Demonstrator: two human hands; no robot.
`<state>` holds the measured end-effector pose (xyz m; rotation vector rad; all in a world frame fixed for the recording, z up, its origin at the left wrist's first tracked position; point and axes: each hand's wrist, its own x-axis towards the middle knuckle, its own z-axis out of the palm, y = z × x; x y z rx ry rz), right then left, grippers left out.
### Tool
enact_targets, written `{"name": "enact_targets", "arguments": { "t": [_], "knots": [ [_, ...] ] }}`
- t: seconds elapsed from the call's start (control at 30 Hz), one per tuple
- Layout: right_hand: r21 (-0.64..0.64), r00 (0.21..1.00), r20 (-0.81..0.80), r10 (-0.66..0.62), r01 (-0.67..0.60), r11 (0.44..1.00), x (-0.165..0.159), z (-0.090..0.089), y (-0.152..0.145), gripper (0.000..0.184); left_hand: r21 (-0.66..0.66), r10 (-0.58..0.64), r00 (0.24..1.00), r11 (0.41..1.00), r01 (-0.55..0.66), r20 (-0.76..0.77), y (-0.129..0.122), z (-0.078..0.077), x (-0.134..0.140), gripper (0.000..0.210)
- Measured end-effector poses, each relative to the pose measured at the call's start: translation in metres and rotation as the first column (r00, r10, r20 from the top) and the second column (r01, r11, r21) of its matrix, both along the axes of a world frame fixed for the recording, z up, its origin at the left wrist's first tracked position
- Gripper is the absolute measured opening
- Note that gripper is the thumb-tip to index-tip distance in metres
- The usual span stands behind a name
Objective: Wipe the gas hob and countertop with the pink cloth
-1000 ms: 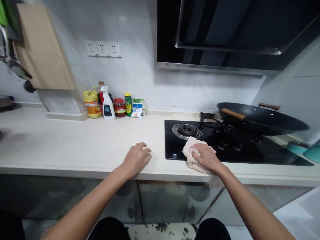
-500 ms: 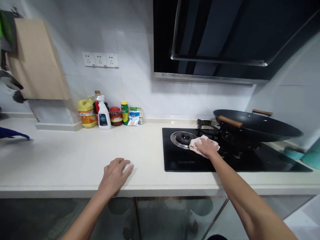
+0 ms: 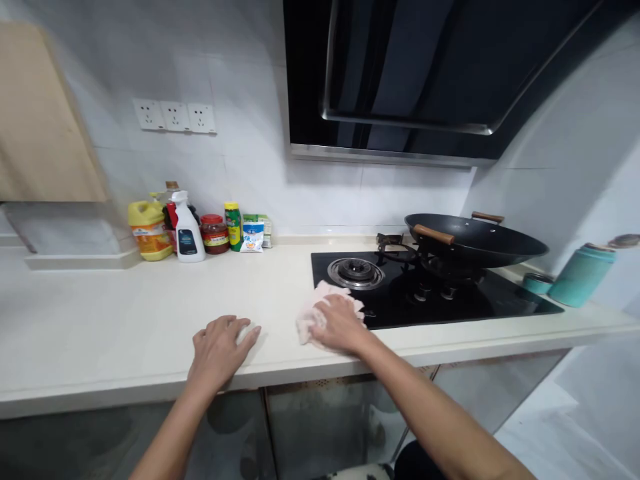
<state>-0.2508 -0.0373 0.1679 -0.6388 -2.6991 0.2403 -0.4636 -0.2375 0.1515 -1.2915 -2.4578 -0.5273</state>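
A pale pink cloth [image 3: 311, 319] lies bunched under my right hand [image 3: 341, 323], whose fingers press and curl over it. The cloth covers the front left corner of the black gas stove [image 3: 390, 308] and part of the white countertop [image 3: 145, 313] beside it. My left hand [image 3: 220, 347] rests on the counter near its front edge, fingers loosely bent and apart, holding nothing. Just behind the cloth is the stove's left burner [image 3: 356, 272], uncovered by any grate.
A large black wok [image 3: 480, 241] with wooden handles sits over the right burner. A loose-looking pan support [image 3: 395, 248] stands at the stove's back. Along the wall are a white spray bottle [image 3: 188, 230], a yellow jug [image 3: 149, 230] and a red-lidded jar [image 3: 215, 235]. Turquoise canisters [image 3: 583, 275] stand at right.
My right hand has moved left and toward me with the cloth, from beside the left burner to the stove's front left corner. My left hand stays on the counter. The view has shifted right.
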Motion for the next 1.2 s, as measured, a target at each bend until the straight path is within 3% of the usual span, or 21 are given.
{"name": "enact_targets", "arguments": {
  "t": [0.13, 0.23, 0.33, 0.43, 0.6, 0.7, 0.77, 0.83, 0.93, 1.0, 1.07, 1.2],
  "knots": [
    [0.057, 0.967, -0.121, 0.225, -0.22, 0.974, -0.002, -0.005, -0.031, 0.033, -0.019, 0.024, 0.999, 1.0, -0.024, 0.029, 0.001, 0.001, -0.004, 0.046],
    [0.074, 0.956, -0.177, 0.232, -0.222, 0.972, 0.021, -0.01, -0.027, 0.034, -0.036, 0.033, 0.998, 0.999, -0.031, 0.061, 0.002, 0.001, -0.007, 0.047],
    [0.058, 0.979, -0.192, 0.074, -0.064, 0.996, 0.063, -0.015, -0.003, 0.033, -0.044, 0.029, 0.997, 0.999, -0.026, 0.068, 0.003, 0.001, -0.01, 0.049],
    [0.07, 0.974, -0.18, -0.136, 0.15, 0.986, 0.122, -0.022, 0.03, 0.03, -0.053, 0.02, 0.998, 0.998, -0.018, 0.053, 0.004, 0.0, -0.013, 0.051],
    [0.099, 0.892, -0.179, -0.415, 0.436, 0.895, 0.226, -0.035, 0.077, 0.03, -0.063, 0.025, 1.0, 0.998, -0.024, 0.012, 0.006, 0.0, -0.013, 0.052],
    [0.027, 0.828, -0.184, -0.53, 0.544, 0.839, 0.255, -0.034, 0.093, 0.035, -0.067, 0.025, 1.0, 0.997, -0.025, 0.003, 0.007, -0.001, -0.012, 0.052],
    [-0.068, 0.827, -0.223, -0.516, 0.515, 0.855, 0.251, -0.028, 0.096, 0.038, -0.067, 0.025, 1.0, 0.997, -0.025, -0.001, 0.007, -0.002, -0.013, 0.051],
    [-0.117, 0.851, -0.319, -0.417, 0.401, 0.908, 0.231, -0.02, 0.094, 0.039, -0.067, 0.03, 1.0, 0.997, -0.031, -0.006, 0.007, -0.003, -0.014, 0.051],
    [-0.033, 0.882, -0.398, -0.253, 0.261, 0.965, 0.182, -0.01, 0.088, 0.038, -0.074, 0.04, 0.999, 0.996, -0.041, -0.012, 0.006, -0.004, -0.015, 0.05],
    [0.053, 0.915, -0.308, -0.261, 0.29, 0.956, 0.15, -0.004, 0.084, 0.037, -0.075, 0.046, 0.999, 0.996, -0.047, -0.024, 0.005, -0.005, -0.015, 0.049],
    [0.125, 0.922, -0.136, -0.362, 0.379, 0.917, 0.126, 0.002, 0.082, 0.037, -0.074, 0.045, 0.998, 0.996, -0.048, -0.035, 0.004, -0.005, -0.014, 0.047],
    [0.223, 0.871, 0.151, -0.468, 0.431, 0.874, 0.109, 0.009, 0.091, 0.043, -0.055, 0.019, 0.998, 0.998, -0.022, -0.055, 0.002, -0.007, -0.012, 0.045]
  ]
}}
